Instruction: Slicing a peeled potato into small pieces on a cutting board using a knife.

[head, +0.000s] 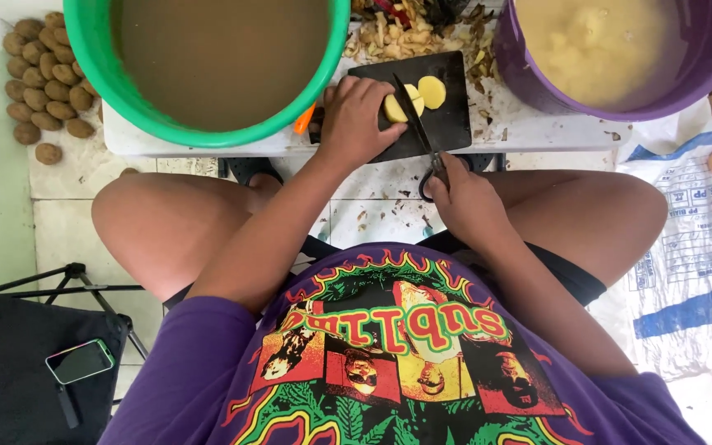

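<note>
- Green tub (92,49), far left on the worktop (537,128): biggest thing, full of murky brown water.
- Purple tub (702,74), far right on worktop: cloudy water w/ pale peeled potato pieces in it.
- White woven sack (694,247) on floor at right, blue stripes & print; a few unpeeled potatoes on it by the right edge.
- Black bag (10,363), near left, w/ a phone (81,361) lying on top; tripod legs (59,280) just beside it.
- Heap of unpeeled potatoes (47,78) on floor, far left, beside green tub.
- Black cutting board (447,115) on worktop betw. the two tubs; pile of peelings (414,33) just beyond it.
- Left hand (356,119): palm down on board, fingers curled, pressing on the peeled potato (395,107) from its left side.
- Right hand (465,202): nearer than the board, closed round the knife (414,115) handle; blade runs away from the person, down into the potato.
- Peeled potato: yellow, mid-board, touching left hand; knife sits in the cut.
- Cut slice (433,91): round, flat on board just right of the blade, apart from the rest.
- Orange peeler handle (304,119), partly hidden, at board's left edge by the green tub.
</note>
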